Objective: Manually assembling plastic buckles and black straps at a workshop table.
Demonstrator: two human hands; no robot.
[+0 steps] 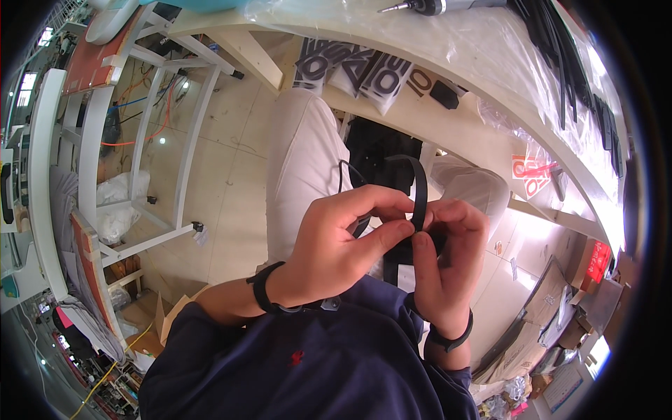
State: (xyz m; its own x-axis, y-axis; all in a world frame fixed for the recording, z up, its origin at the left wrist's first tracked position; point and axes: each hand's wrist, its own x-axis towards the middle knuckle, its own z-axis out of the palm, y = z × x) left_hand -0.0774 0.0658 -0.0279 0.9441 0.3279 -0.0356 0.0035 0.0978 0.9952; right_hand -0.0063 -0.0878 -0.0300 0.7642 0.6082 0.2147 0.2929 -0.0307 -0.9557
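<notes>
A narrow black strap (421, 189) loops upward between my two hands, above my lap. My left hand (343, 234) pinches it between thumb and fingers. From the other side my right hand (453, 255) grips it too, thumb tip close to the left thumb. More black material hangs below the fingers, partly hidden by them. A thin black cord (343, 171) curves out beside my left hand; I cannot tell whether it joins the strap. Both wrists wear dark bands.
Ahead and to the right curves a pale workbench (483, 77) covered with clear plastic film. On it lie several black strips (560, 63) and a power screwdriver (427, 5). Printed plastic bags (381, 77) sit on its lower shelf. White metal frames (136, 140) stand left; flattened cardboard (528, 325) leans right.
</notes>
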